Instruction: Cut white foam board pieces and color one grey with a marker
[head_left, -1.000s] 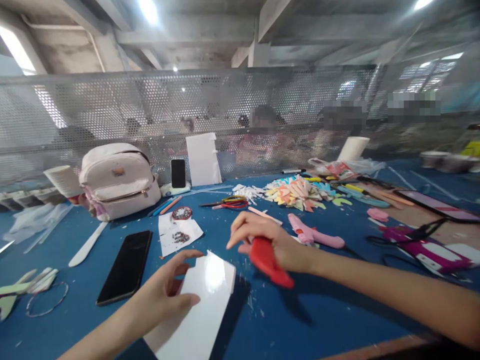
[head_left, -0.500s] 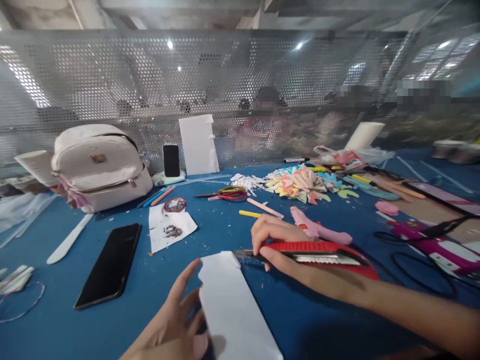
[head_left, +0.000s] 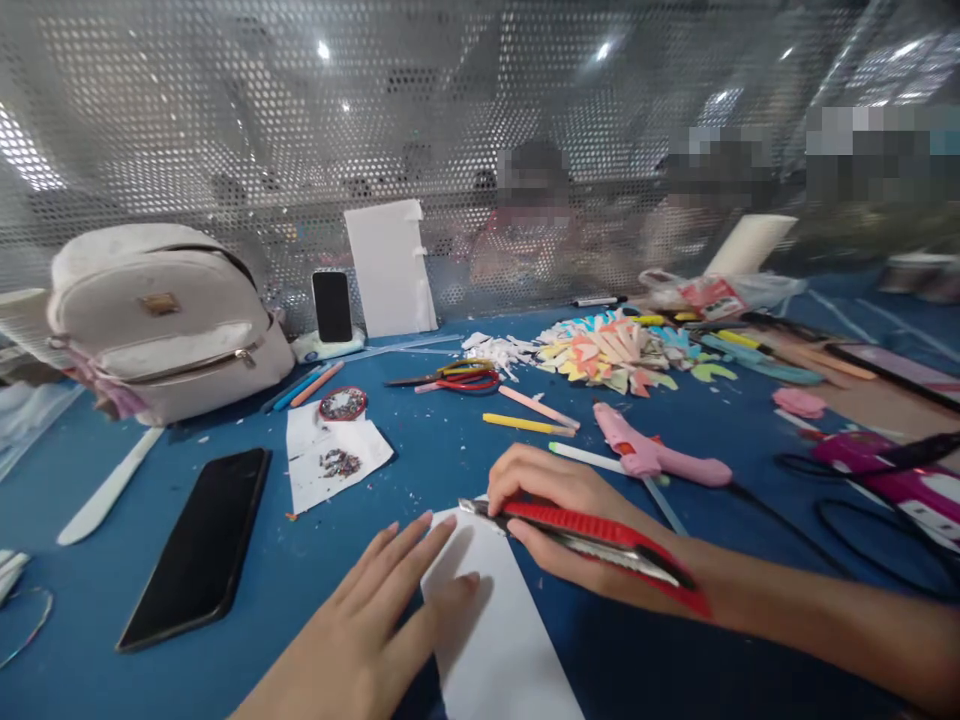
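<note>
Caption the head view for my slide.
Left hand at white card, right hand holding a red utility knife by the card's far end.

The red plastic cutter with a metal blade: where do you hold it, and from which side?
Probably best by its long, ridged red plastic body, coming from the right, as the right hand does. It's slim enough to wrap a grip around; the bare metal blade pokes out at the left end, so stay clear there.

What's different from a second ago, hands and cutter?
Right hand turned the red cutter, bringing its blade to the far end of the white card. Left hand released the card's left edge; its fingers now lie over the card. Unchanged: cutter in right hand; black phone, pink glue gun, backpack in place.
</note>
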